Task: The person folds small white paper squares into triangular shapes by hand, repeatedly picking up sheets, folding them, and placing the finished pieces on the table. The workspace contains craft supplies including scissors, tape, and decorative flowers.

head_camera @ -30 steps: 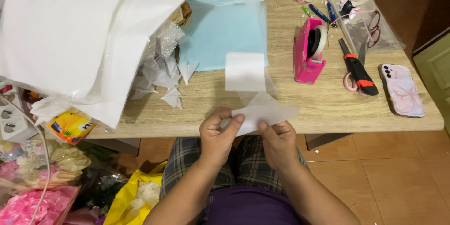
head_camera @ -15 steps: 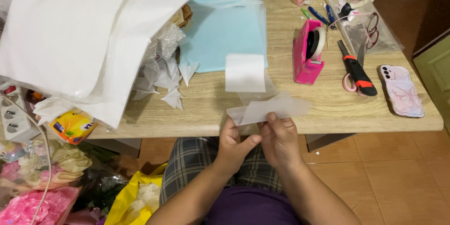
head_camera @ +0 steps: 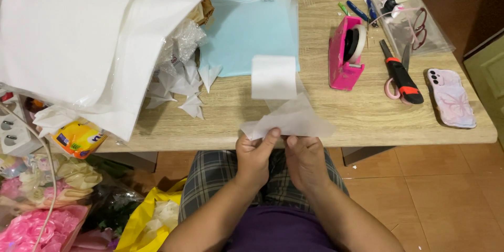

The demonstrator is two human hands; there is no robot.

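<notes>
Both hands (head_camera: 281, 155) pinch thin, translucent white tissue paper (head_camera: 294, 121) — creased, pointed.

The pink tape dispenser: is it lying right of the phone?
No, the pink tape dispenser stands left of the phone, with scissors between them.

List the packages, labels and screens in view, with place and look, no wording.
Yellow packet: left table edge, under white sheets, crumpled, blue and orange print.
Phone: right end of table, face down, pale pink case with butterfly design; screen hidden.
Clear bag: far right of table, flat, transparent, holding small items.
</notes>
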